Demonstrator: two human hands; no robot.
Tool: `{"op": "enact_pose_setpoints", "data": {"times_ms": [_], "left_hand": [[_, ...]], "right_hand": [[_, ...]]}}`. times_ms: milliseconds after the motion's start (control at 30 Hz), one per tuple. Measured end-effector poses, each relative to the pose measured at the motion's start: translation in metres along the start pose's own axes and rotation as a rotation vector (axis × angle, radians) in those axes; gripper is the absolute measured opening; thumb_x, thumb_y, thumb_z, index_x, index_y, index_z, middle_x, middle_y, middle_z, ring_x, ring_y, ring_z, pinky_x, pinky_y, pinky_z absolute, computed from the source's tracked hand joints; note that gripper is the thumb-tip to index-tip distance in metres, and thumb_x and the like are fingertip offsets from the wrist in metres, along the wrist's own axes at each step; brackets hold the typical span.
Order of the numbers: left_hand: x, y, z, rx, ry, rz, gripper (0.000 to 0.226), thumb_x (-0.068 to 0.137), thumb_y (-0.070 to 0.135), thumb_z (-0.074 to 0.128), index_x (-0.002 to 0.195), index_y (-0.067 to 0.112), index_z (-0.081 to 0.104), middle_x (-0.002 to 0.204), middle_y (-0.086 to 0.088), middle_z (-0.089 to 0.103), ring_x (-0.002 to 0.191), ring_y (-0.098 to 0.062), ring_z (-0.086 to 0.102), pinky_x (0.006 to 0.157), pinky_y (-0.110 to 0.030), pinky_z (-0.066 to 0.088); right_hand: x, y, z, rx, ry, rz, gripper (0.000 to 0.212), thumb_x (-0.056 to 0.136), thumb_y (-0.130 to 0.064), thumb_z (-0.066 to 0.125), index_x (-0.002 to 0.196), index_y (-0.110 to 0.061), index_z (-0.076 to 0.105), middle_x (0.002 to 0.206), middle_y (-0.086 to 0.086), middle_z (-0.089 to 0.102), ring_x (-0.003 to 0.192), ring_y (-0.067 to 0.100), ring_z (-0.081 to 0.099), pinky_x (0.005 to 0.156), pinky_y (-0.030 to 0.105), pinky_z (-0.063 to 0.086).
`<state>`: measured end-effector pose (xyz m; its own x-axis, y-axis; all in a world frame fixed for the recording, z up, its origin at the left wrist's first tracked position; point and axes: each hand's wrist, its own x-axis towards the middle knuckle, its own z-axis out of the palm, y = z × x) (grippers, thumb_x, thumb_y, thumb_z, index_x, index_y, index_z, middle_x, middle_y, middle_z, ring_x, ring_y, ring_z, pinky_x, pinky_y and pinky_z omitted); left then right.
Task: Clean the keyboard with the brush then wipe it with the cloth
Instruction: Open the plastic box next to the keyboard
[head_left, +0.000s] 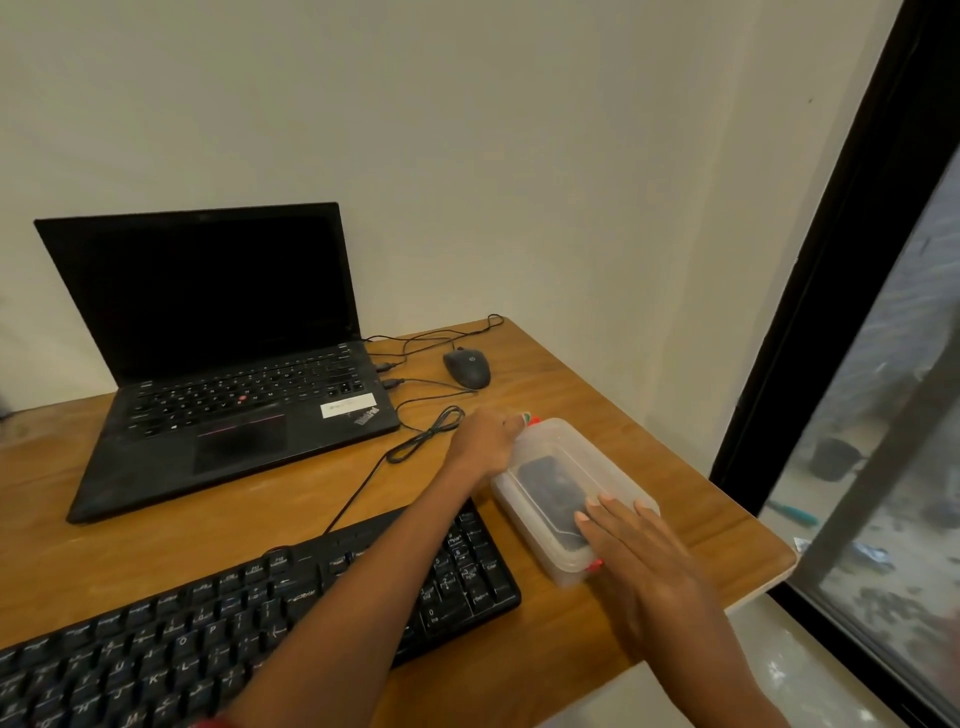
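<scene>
Cream wall, black-framed window, wooden desk

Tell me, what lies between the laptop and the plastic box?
In the head view, a looped black cable on the table, and the left hand at the box.

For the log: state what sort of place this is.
Probably a home or small office work desk: an open laptop, an external keyboard and a wired mouse on a wooden table beside a window.

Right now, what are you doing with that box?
A person has both hands on a clear plastic box on the desk. The left hand is at its far end by a red clip; the right hand lies flat on the lid. Something dark shows inside. The keyboard sits untouched beside it.
</scene>
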<state>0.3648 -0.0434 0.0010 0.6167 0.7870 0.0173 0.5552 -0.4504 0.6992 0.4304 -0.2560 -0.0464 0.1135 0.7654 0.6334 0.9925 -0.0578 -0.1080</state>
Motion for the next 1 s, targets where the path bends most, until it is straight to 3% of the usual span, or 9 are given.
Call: {"op": "enact_pose_setpoints", "data": {"times_ms": [133, 267, 333, 433, 667, 800, 867, 933, 1000], "left_hand": [[0.001, 0.001, 0.004, -0.036, 0.055, -0.094, 0.047, 0.1, 0.039, 0.046, 0.071, 0.005, 0.06, 0.07, -0.007, 0.052, 0.062, -0.021, 0.044, 0.052, -0.031, 0.026], [0.003, 0.0, 0.008, -0.097, 0.133, -0.171, 0.047, 0.098, 0.039, 0.05, 0.086, -0.003, 0.067, 0.092, -0.021, 0.066, 0.081, -0.036, 0.06, 0.058, -0.031, 0.03], [0.001, 0.0, 0.009, -0.112, 0.162, -0.153, 0.04, 0.097, 0.035, 0.051, 0.07, 0.009, 0.065, 0.073, -0.017, 0.06, 0.074, -0.038, 0.056, 0.054, -0.03, 0.027], [-0.005, 0.001, 0.009, -0.111, 0.204, -0.095, 0.048, 0.097, 0.03, 0.051, 0.052, 0.021, 0.042, 0.054, 0.003, 0.041, 0.055, -0.018, 0.04, 0.049, -0.029, 0.022], [-0.013, 0.001, 0.006, -0.051, 0.237, 0.023, 0.053, 0.101, 0.045, 0.038, 0.079, 0.006, 0.067, 0.069, -0.007, 0.061, 0.062, -0.018, 0.053, 0.053, -0.031, 0.033], [-0.033, -0.004, 0.002, -0.115, 0.24, 0.106, 0.048, 0.101, 0.05, 0.033, 0.076, 0.019, 0.06, 0.08, -0.008, 0.063, 0.076, -0.026, 0.058, 0.057, -0.034, 0.038], [-0.047, -0.008, 0.003, -0.128, 0.211, 0.114, 0.039, 0.1, 0.051, 0.034, 0.106, 0.026, 0.063, 0.108, 0.0, 0.066, 0.1, -0.018, 0.06, 0.076, -0.032, 0.046], [-0.061, -0.012, 0.005, -0.114, 0.151, 0.108, 0.05, 0.099, 0.053, 0.034, 0.141, 0.027, 0.043, 0.139, 0.002, 0.051, 0.126, -0.016, 0.048, 0.101, -0.037, 0.042], [-0.075, -0.01, 0.005, -0.166, 0.071, 0.087, 0.061, 0.098, 0.052, 0.033, 0.153, 0.028, 0.021, 0.154, 0.0, 0.032, 0.139, -0.017, 0.032, 0.109, -0.037, 0.031]], "right_hand": [[-0.009, -0.005, -0.004, 0.039, 0.129, -0.011, 0.047, 0.096, -0.044, 0.032, 0.113, -0.012, 0.062, 0.118, -0.002, 0.055, 0.11, 0.014, 0.054, 0.107, 0.027, 0.032], [-0.011, -0.01, -0.002, 0.012, 0.187, 0.017, 0.047, 0.097, -0.045, 0.03, 0.112, -0.013, 0.061, 0.116, 0.0, 0.059, 0.106, 0.016, 0.06, 0.089, 0.041, 0.046], [-0.014, -0.013, -0.002, 0.018, 0.156, 0.053, 0.049, 0.098, -0.045, 0.029, 0.117, -0.012, 0.059, 0.122, 0.0, 0.055, 0.113, 0.016, 0.056, 0.091, 0.042, 0.045], [-0.021, -0.018, -0.002, 0.054, 0.1, 0.112, 0.05, 0.09, -0.044, 0.042, 0.129, -0.015, 0.051, 0.136, -0.002, 0.047, 0.129, 0.013, 0.041, 0.099, 0.045, 0.038], [-0.009, -0.027, -0.005, -0.006, -0.143, 0.386, 0.081, 0.076, -0.078, 0.034, 0.139, -0.027, 0.036, 0.146, -0.002, 0.037, 0.134, 0.021, 0.025, 0.097, 0.053, 0.022], [0.002, -0.028, 0.0, 0.035, -0.191, 0.545, 0.105, 0.06, -0.092, 0.032, 0.144, -0.038, 0.0, 0.156, -0.007, 0.003, 0.142, 0.014, 0.001, 0.106, 0.046, 0.007], [0.011, -0.028, -0.002, 0.051, -0.225, 0.566, 0.107, 0.056, -0.094, 0.027, 0.14, -0.041, -0.014, 0.155, -0.009, -0.012, 0.142, 0.015, -0.008, 0.108, 0.042, -0.001], [0.017, -0.026, -0.003, 0.018, -0.26, 0.562, 0.105, 0.057, -0.091, 0.021, 0.14, -0.04, -0.017, 0.155, -0.007, -0.015, 0.143, 0.019, -0.007, 0.111, 0.042, 0.002], [0.021, -0.024, -0.003, -0.011, -0.292, 0.56, 0.101, 0.059, -0.089, 0.018, 0.142, -0.039, -0.01, 0.155, -0.005, -0.011, 0.142, 0.021, -0.004, 0.113, 0.045, 0.007]]}}
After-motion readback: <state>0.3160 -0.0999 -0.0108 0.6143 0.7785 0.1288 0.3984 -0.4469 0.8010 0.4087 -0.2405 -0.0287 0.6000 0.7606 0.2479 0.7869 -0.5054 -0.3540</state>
